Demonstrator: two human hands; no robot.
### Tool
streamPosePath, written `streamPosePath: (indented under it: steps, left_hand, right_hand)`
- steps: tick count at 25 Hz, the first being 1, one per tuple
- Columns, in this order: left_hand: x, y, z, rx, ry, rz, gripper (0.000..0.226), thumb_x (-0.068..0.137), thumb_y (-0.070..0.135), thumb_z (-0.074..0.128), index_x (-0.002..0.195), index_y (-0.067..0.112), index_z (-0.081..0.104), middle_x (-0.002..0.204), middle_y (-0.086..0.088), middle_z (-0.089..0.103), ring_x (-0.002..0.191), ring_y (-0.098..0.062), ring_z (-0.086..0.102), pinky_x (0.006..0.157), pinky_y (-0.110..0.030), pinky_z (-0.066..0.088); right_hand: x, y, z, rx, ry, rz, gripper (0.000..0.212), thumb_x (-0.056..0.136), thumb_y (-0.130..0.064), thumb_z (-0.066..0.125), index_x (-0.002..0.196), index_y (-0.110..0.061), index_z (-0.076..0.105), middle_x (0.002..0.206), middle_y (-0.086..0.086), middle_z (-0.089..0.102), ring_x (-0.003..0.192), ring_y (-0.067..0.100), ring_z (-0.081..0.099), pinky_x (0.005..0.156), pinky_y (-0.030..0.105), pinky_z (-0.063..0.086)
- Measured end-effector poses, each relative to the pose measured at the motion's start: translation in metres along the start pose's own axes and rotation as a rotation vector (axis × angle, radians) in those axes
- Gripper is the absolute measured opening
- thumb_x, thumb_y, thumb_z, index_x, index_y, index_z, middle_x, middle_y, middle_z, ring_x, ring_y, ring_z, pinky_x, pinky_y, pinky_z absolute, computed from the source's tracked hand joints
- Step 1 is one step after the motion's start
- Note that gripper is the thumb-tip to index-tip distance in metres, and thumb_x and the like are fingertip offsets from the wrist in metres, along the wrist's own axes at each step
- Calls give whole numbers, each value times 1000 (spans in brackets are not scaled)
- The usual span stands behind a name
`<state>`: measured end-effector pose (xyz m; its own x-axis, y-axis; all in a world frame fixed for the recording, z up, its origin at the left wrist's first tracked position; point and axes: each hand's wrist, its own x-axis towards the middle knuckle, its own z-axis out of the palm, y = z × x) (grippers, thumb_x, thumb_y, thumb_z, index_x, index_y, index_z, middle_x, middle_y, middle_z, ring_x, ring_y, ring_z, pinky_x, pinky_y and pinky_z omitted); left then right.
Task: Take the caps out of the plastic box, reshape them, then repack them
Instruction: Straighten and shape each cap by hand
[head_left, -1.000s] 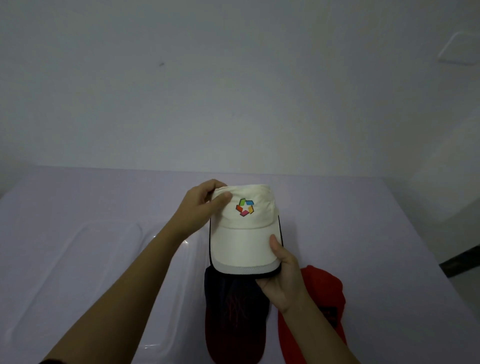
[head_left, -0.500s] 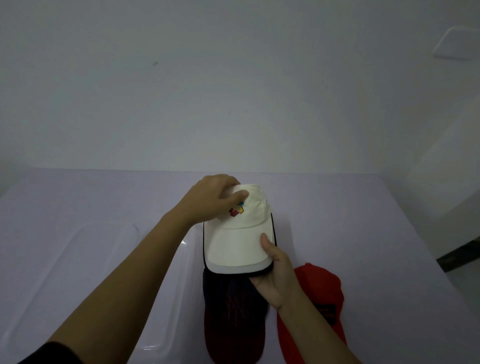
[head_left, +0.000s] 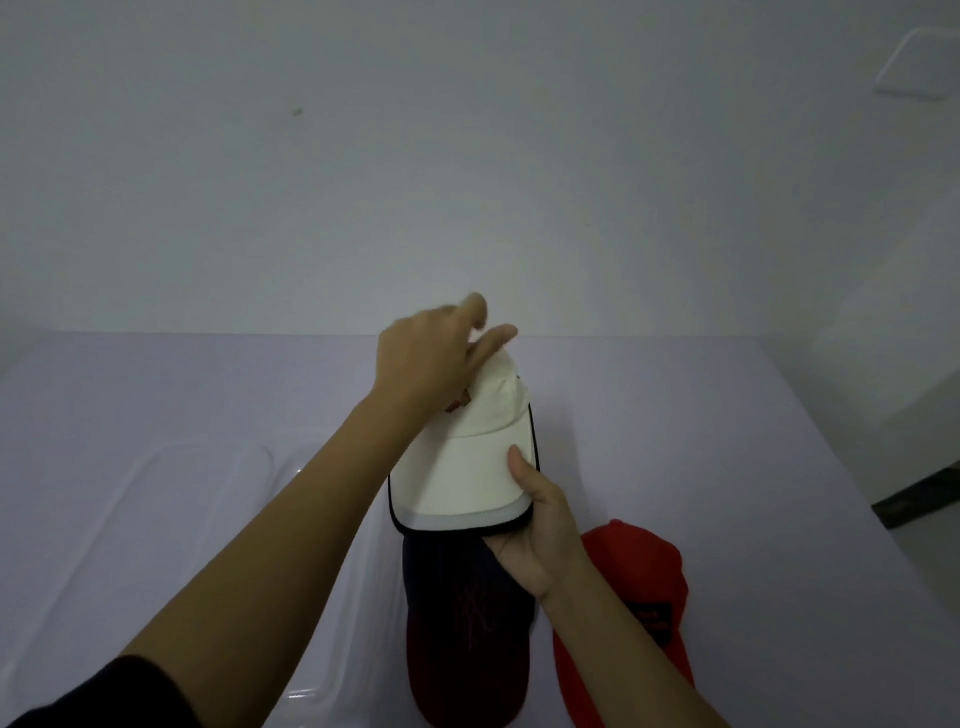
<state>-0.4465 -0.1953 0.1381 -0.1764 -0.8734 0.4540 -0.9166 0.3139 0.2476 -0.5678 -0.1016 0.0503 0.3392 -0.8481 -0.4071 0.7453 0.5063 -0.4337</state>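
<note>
Head view: right hand (head_left: 540, 535) pinching cream fabric cap (head_left: 462, 467) by brim; left hand (head_left: 426, 369) loosely spread over crown; navy cap (head_left: 467, 623), red cap (head_left: 644, 597) at 6 o'clock on bench (head_left: 727, 441).

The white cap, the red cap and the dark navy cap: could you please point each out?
white cap (head_left: 457, 478): head view, on its brim.
red cap (head_left: 636, 561): head view, on its crown.
dark navy cap (head_left: 462, 597): head view, on its crown.

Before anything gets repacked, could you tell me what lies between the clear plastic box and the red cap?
The navy cap lies between them in the head view.
</note>
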Motion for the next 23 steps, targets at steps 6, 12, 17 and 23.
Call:
streamPosePath:
  steps: [6, 12, 17, 23]
  left_hand:
    - [-32, -40, 30, -751, -218, -921, 50, 92, 40, 51, 126, 5, 45, 122, -16, 54, 104, -29, 56, 84, -38, 49]
    - [-55, -41, 89, -1644, -363, -1389, 34, 92, 11, 55, 120, -7, 50, 92, -16, 63, 79, -25, 62, 51, -30, 58]
    - [-53, -52, 136, -1640, -379, -1536, 36, 93, -3, 47, 128, -12, 43, 121, -23, 57, 94, -29, 60, 89, -40, 45]
    - [-67, -65, 170, -1302, -426, -1485, 34, 91, 0, 52, 123, -12, 48, 124, -22, 55, 110, -36, 56, 92, -46, 48]
  right_hand:
    - [23, -21, -16, 189, 14, -119, 42, 75, -20, 70, 115, -8, 65, 110, 16, 69, 99, 30, 68, 75, 44, 59]
    - [71, -26, -32, 133, 148, -85, 35, 92, -16, 51, 125, -7, 52, 98, 14, 72, 85, 26, 72, 64, 34, 60]
    - [105, -23, -67, 221, 351, -71, 43, 87, -5, 52, 130, -2, 49, 99, 19, 67, 77, 30, 72, 64, 39, 61]
    - [124, -22, -98, -195, 509, 111, 46, 91, -7, 54, 135, 1, 41, 128, 23, 52, 100, 32, 57, 73, 43, 56]
